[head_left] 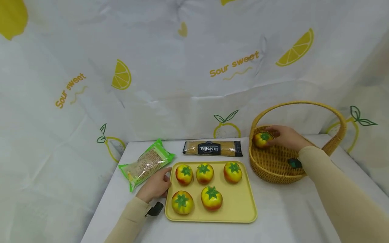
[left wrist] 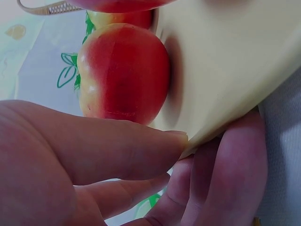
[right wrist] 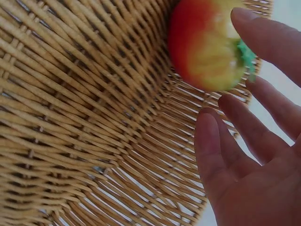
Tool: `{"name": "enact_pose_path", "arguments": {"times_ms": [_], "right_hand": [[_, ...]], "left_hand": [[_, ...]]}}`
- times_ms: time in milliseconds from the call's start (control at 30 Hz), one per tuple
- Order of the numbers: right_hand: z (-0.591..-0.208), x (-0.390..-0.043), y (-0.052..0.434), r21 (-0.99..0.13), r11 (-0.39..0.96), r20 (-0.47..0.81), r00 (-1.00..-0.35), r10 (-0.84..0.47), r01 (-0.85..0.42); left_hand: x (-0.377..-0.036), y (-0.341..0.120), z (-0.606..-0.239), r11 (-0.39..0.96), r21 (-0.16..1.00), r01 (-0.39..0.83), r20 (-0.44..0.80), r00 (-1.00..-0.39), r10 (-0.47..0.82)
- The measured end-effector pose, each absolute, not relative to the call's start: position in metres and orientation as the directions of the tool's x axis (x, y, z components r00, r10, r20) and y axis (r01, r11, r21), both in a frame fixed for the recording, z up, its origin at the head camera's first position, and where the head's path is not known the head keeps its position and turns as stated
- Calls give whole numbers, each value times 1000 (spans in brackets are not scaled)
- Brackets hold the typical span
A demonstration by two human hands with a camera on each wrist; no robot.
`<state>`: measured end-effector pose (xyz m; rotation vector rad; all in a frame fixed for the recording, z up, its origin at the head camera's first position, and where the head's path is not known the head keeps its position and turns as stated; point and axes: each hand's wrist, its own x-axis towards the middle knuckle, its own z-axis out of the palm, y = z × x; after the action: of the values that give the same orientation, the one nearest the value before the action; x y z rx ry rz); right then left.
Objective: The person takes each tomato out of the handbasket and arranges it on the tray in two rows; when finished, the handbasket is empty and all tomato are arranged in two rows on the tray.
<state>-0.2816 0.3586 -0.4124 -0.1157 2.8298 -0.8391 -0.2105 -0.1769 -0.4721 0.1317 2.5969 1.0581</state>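
At the left edge of the yellow tray point(head_left: 238, 207), my left hand point(head_left: 156, 185) pinches the rim. The left wrist view shows the thumb on top and the fingers curled underneath. Several yellow-and-red persimmon-like fruits with green leafy tops, one at the front left point(head_left: 182, 202), sit on the tray. My right hand point(head_left: 287, 137) reaches inside the wicker basket point(head_left: 273, 177), beside a similar fruit point(right wrist: 207, 56) against its left side. In the right wrist view the fingers are spread and loosely bent, and the thumb tip overlaps the fruit.
Behind the tray lies a pack of spaghetti point(head_left: 209, 148) with a dark label. A green-edged clear food packet point(head_left: 147, 163) is left of the tray, close to my left hand. The basket's tall handle point(head_left: 299, 102) arches over my right hand. A lemon-print cloth point(head_left: 170, 114) hangs behind the table.
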Motion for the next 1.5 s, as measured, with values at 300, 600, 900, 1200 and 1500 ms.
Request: {"name": "enact_pose_path", "arguments": {"times_ms": [300,600,900,1200,1500], "right_hand": [[-422,-290,356,-540,842,-155,-984,-91,7],[-427,-286,355,-531,847,-153,-984,-88,7],[-410,-274,353,-517,855,-147,-981,-130,-36],[-387,-239,337,-478,871,-77,-983,-168,-111],[-370,-186,319,-498,854,26,-988,-155,-148]], "left_hand": [[-211,-176,-470,716,697,-45,-271,-941,204],[-209,-175,-471,723,689,-47,-279,-938,204],[-211,-175,-469,729,683,-46,-278,-940,201],[-211,-177,-470,730,680,-60,-288,-938,192],[-211,-176,-469,733,678,-56,-287,-938,194]]}}
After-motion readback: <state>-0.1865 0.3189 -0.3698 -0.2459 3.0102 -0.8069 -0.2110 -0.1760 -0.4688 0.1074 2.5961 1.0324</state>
